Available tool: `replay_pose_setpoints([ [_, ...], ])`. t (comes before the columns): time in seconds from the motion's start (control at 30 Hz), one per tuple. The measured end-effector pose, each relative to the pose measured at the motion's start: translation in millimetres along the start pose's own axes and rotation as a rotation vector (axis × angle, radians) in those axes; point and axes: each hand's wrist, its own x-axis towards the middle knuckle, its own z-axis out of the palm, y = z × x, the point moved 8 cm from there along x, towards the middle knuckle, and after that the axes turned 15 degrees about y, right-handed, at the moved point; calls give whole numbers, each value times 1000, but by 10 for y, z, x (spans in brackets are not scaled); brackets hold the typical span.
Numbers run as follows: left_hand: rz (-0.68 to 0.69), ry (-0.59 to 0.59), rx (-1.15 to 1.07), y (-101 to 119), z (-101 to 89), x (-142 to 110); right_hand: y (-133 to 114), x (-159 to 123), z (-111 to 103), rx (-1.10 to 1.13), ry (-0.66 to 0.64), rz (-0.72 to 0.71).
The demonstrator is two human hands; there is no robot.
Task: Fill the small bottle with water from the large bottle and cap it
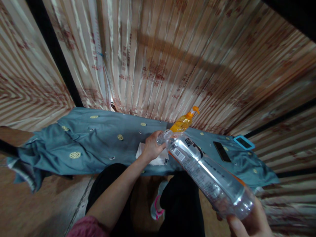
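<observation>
A large clear plastic bottle [204, 174] with a printed label is held tilted across the front of me. My right hand [251, 220] is wrapped round its base at the lower right. At the neck end, my left hand [154, 146] is closed on the clear plastic; whether a separate small clear piece sits there I cannot tell. Under my left hand lies a folded white cloth [158, 161]. Just behind the bottle's neck stands a pump bottle [182, 123] with orange-yellow liquid and an orange pump top.
A grey-blue cloth with pineapple prints [98, 144] covers the narrow table. Toward its right end lie a dark phone [222, 151] and a blue-framed device [244, 142]. Patterned curtains [158, 65] hang close behind, with dark poles [56, 56] at the sides.
</observation>
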Motion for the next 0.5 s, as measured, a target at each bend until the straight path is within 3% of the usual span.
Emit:
replay_pose_setpoints([
  [0.37, -7, -1, -23, 2, -1, 2, 177, 173, -94, 12, -87, -31],
  [0.5, 3, 8, -11, 4, -3, 1, 150, 127, -82, 24, -49, -23],
])
